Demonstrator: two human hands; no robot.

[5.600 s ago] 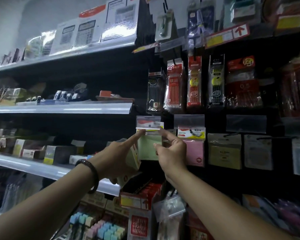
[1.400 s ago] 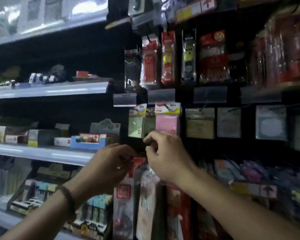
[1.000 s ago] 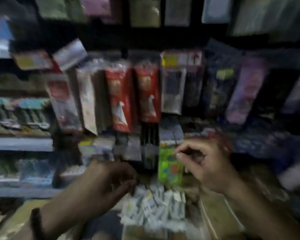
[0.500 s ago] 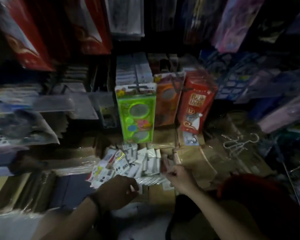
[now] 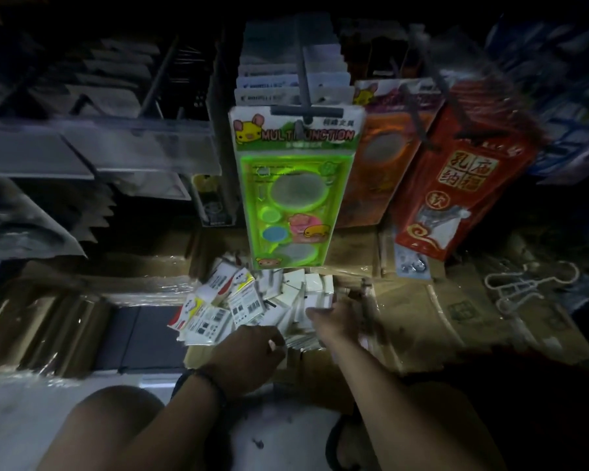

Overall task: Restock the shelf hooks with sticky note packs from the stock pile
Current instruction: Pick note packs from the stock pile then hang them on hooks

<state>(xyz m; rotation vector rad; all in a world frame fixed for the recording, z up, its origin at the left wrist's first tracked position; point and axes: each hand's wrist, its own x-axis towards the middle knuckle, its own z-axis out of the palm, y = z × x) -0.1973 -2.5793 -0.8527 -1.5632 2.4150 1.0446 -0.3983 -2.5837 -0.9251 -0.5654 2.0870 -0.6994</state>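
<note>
While the pile of packs point(image 5: 249, 300) lies on the cardboard box point(image 5: 422, 321), its near edge is touched by the curled left hand point(image 5: 249, 351), its right edge seemingly by the right hand point(image 5: 337, 317); neither grasp can be told.

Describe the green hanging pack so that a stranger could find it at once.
Find the pile of sticky note packs on the cardboard boxes. Directly above the pile, a green pack hangs on a hook. Unlike the orange pack and red pack to its right, it is bright green with a yellow pig.
</note>
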